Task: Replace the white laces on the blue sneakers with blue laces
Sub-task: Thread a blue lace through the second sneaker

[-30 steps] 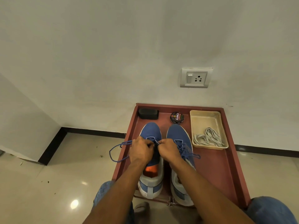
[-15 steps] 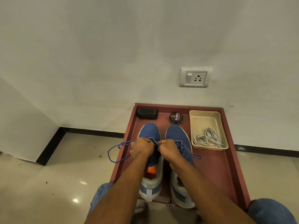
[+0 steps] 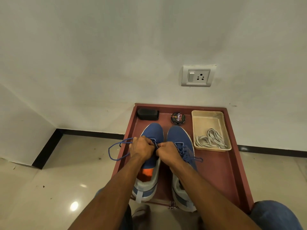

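two blue sneakers (image 3: 180, 140) sit side by side, toes toward the wall, on a reddish tray (image 3: 221, 171) on the floor. both hands are over the left sneaker (image 3: 153, 131), about mid-way along its lacing area.

left hand (image 3: 141, 149): fingers curled tight, gripping the blue lace (image 3: 116, 144) at the shoe's throat. a long loop of that lace swings out to the left, past the tray edge and over the floor tiles, then comes back under the hand.

right hand (image 3: 167, 153): also curled, pinching the same lace just right of the left hand. knuckles of the two hands are nearly touching, small gap between them with lace strands running through it. exact finger contact on the lace is hidden by the backs of the hands.

right sneaker already carries blue lacing, with loose ends trailing off its right side onto the tray.

white laces (image 3: 211, 140) lie bundled in a beige plastic tray (image 3: 206, 117) at the right rear, well apart from the hands. between that and the back left corner: a round shoe polish tin (image 3: 177, 118) and a black rectangular block (image 3: 147, 114), both beyond the toes.

wall socket (image 3: 197, 76) above the tray. denim knee (image 3: 272, 214) at lower right.
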